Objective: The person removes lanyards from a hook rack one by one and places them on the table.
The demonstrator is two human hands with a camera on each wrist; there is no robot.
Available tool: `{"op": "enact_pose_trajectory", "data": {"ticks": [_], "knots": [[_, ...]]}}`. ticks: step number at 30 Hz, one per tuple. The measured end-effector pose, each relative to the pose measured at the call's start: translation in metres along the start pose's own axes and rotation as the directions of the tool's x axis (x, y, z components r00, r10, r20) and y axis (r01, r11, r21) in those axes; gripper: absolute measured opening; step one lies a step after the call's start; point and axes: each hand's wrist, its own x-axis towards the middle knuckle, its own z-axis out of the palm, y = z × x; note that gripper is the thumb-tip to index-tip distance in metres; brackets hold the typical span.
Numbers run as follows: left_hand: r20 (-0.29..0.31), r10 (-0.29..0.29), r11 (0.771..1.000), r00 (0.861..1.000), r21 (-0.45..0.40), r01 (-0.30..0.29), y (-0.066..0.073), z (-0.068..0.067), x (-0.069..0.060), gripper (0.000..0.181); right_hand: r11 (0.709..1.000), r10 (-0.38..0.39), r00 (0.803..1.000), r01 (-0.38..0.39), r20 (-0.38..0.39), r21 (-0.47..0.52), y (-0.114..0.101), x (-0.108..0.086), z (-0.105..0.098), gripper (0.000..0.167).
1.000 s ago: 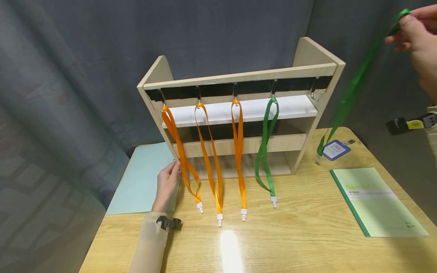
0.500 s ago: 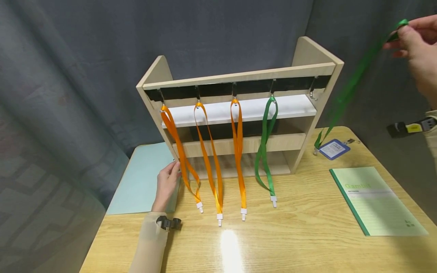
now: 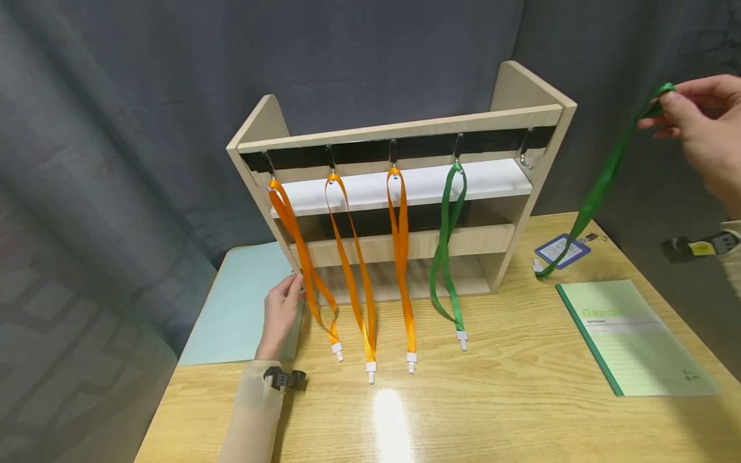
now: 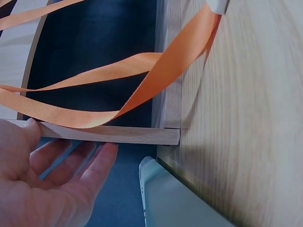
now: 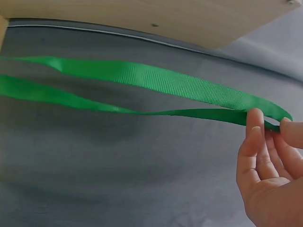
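Note:
At the upper right, my right hand (image 3: 706, 122) pinches the top loop of a green lanyard (image 3: 602, 186); its lower end lies over the blue-edged badge (image 3: 563, 251), with the white clip beside it. In the right wrist view, thumb and fingertips (image 5: 255, 118) hold the loop of the green lanyard (image 5: 142, 75). My left hand (image 3: 282, 312) grips the lower left side panel of the wooden rack (image 3: 486, 241), thumb on one face and fingers on the other in the left wrist view. Several orange lanyards (image 3: 401, 257) and one green lanyard (image 3: 444, 251) hang from hooks.
The rightmost hook (image 3: 525, 157) holds no lanyard. A green notebook (image 3: 637, 337) lies at the table's right, and a pale blue sheet (image 3: 237, 308) lies left of the rack, partly under my left arm. A grey curtain (image 3: 376, 58) stands behind.
My right hand has come down and slightly left with the green lanyard. Its clip end, which hung near the badge's left, now rests by the badge. My left hand keeps its hold on the rack.

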Motion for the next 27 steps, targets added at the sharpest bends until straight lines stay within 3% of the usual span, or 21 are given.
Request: {"op": "enact_pose_trajectory", "data": {"ticks": [9,22,27], "knots": [[0.005,-0.011,1.0,1.0,-0.017,0.011,0.001,-0.001,-0.002,0.048,0.969,0.135,0.989,-0.119,0.061,-0.218,0.03,-0.012,0.007,0.019],[0.004,-0.01,1.0,1.0,-0.026,0.01,-0.001,0.0,0.001,0.047,0.972,0.234,0.962,-0.227,0.14,-0.064,0.062,-0.02,0.028,0.023],[0.021,-0.028,0.998,0.999,-0.052,0.029,0.013,-0.001,-0.002,0.04,0.966,0.256,0.953,-0.245,0.163,-0.083,0.069,-0.026,0.035,0.026]]}}
